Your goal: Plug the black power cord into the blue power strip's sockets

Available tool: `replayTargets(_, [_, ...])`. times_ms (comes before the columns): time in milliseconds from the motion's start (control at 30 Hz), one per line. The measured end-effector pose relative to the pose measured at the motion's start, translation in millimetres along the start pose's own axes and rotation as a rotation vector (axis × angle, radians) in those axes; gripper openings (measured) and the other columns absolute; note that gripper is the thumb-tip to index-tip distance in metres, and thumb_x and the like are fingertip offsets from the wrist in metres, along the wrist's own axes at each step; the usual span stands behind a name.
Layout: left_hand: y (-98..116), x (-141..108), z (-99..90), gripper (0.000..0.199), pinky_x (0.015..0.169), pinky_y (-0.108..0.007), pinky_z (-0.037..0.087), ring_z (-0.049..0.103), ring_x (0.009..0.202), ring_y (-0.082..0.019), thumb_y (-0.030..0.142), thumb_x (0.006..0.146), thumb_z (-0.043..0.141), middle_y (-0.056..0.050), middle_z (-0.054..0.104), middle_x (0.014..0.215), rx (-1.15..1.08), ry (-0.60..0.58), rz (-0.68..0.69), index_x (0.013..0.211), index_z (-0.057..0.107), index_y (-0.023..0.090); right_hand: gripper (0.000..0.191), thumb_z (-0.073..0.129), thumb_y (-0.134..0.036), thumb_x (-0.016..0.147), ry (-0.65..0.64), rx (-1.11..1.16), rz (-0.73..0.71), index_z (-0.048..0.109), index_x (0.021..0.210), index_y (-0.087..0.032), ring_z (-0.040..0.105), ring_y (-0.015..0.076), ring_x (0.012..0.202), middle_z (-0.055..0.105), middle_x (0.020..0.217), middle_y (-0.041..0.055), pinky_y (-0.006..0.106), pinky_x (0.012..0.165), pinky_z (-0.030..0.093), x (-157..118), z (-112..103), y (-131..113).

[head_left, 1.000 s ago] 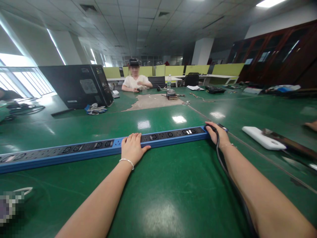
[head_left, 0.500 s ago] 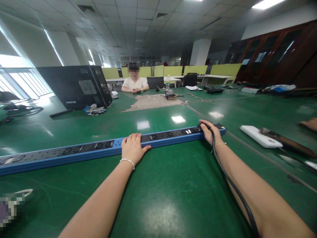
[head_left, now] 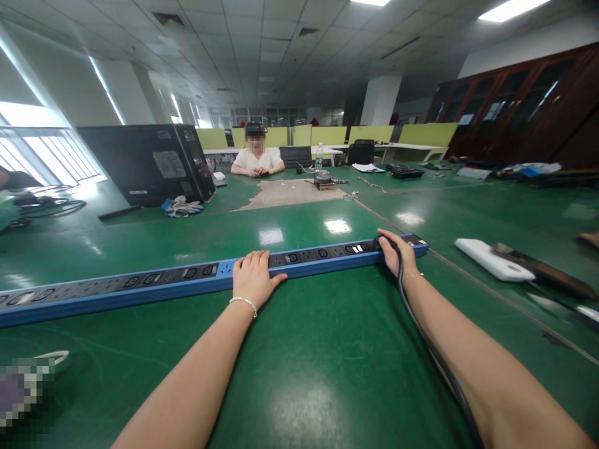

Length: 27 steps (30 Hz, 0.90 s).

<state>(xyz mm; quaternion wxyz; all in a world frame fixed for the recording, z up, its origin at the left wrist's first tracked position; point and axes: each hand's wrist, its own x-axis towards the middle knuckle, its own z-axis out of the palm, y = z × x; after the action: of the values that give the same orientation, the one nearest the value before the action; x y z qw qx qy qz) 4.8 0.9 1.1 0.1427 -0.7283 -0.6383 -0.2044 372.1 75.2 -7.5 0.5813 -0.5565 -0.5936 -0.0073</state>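
Head view: my left fingers [head_left: 251, 260] spread atop long blue-and-black power strip [head_left: 322, 266]; right fingers [head_left: 391, 237] gripping slim black cable [head_left: 405, 300] against it.

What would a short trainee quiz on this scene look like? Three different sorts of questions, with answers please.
1. True or false: the left grip is laid on the blue power strip.

2. Choose one. The right grip holds the end of:
A) a white rope
B) a black cable
C) a screwdriver

3. Fill in the missing words: the gloves lie on the green table beside a black ____ ____.

Key: 1. True. 2. B. 3. computer case.
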Motion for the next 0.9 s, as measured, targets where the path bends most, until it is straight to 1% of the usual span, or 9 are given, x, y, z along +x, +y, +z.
replayTargets(67, [-0.2, 0.3, 0.3, 0.064, 0.099, -0.042, 0.029, 0.043, 0.120, -0.027, 0.060, 0.076, 0.050, -0.012, 0.054, 0.127, -0.003, 0.002, 0.003, 0.124, 0.047, 0.017, 0.038, 0.045, -0.044, 0.082, 0.155, 0.103, 0.037, 0.065, 0.104, -0.020, 0.060, 0.0219, 0.100, 0.066, 0.107, 0.0070, 0.041, 0.093, 0.044, 4.8, -3.7, 0.2])
replayTargets(100, [-0.2, 0.5, 0.4, 0.064, 0.099, -0.042, 0.029, 0.043, 0.120, -0.027, 0.060, 0.076, 0.050, -0.012, 0.054, 0.127, -0.003, 0.003, 0.005, 0.124, 0.047, 0.017, 0.038, 0.045, -0.044, 0.083, 0.201, 0.127, 0.050, 0.064, 0.105, -0.020, 0.060, 0.0213, 0.100, 0.066, 0.107, 0.0070, 0.040, 0.092, 0.045, 6.8, -6.3, 0.5])
replayTargets(133, [-0.3, 0.5, 0.5, 0.063, 0.098, -0.042, 0.029, 0.043, 0.120, -0.027, 0.060, 0.076, 0.050, -0.012, 0.055, 0.127, -0.003, 0.004, 0.005, 0.123, 0.047, 0.017, 0.038, 0.046, -0.044, 0.082, 0.215, 0.127, 0.056, 0.064, 0.105, -0.019, 0.060, 0.0211, 0.100, 0.066, 0.107, 0.0070, 0.040, 0.093, 0.044, 8.3, -9.0, 1.1])
replayTargets(233, [-0.2, 0.4, 0.6, 0.063, 0.098, -0.043, 0.029, 0.043, 0.119, -0.027, 0.060, 0.076, 0.050, -0.012, 0.055, 0.126, -0.002, 0.006, 0.007, 0.123, 0.048, 0.017, 0.037, 0.050, -0.042, 0.080, 0.133, 0.065, 0.047, 0.065, 0.104, -0.019, 0.059, 0.0219, 0.102, 0.066, 0.108, 0.0071, 0.041, 0.095, 0.042, 10.0, -14.6, 4.7])
replayTargets(367, [0.4, 0.1, 0.4, 0.064, 0.098, -0.043, 0.029, 0.044, 0.119, -0.027, 0.060, 0.076, 0.051, -0.012, 0.055, 0.126, -0.003, 0.013, 0.004, 0.123, 0.047, 0.017, 0.036, 0.051, -0.041, 0.078, 0.060, -0.022, 0.038, 0.065, 0.103, -0.019, 0.058, 0.0242, 0.105, 0.066, 0.108, 0.0077, 0.043, 0.098, 0.041, 11.9, -15.0, 14.6])
replayTargets(533, [0.5, 0.1, 0.4, 0.062, 0.098, -0.044, 0.028, 0.043, 0.120, -0.028, 0.060, 0.076, 0.050, -0.012, 0.055, 0.126, -0.007, -0.003, 0.001, 0.123, 0.047, 0.018, 0.032, 0.052, -0.038, 0.076, -0.083, -0.116, -0.002, 0.066, 0.100, -0.022, 0.055, 0.0265, 0.112, 0.067, 0.107, 0.0063, 0.045, 0.101, 0.038, 17.3, -19.7, 22.4])
replayTargets(733, [1.0, 0.4, -1.0, 0.063, 0.098, -0.044, 0.029, 0.044, 0.119, -0.028, 0.060, 0.076, 0.051, -0.012, 0.054, 0.126, -0.005, -0.008, -0.006, 0.123, 0.047, 0.019, 0.032, 0.052, -0.036, 0.075, -0.119, -0.089, 0.082, 0.067, 0.100, -0.023, 0.060, 0.0245, 0.102, 0.068, 0.103, 0.0056, 0.043, 0.095, 0.043, 17.9, -28.3, 13.0])
replayTargets(900, [1.6, 0.2, -1.6, 0.064, 0.099, -0.044, 0.028, 0.044, 0.119, -0.028, 0.060, 0.076, 0.050, -0.012, 0.054, 0.127, -0.003, -0.016, -0.008, 0.124, 0.046, 0.018, 0.032, 0.052, -0.036, 0.075, -0.104, -0.097, 0.099, 0.067, 0.099, -0.022, 0.061, 0.0235, 0.097, 0.069, 0.101, 0.0056, 0.041, 0.092, 0.046, 16.3, -29.5, 10.0])
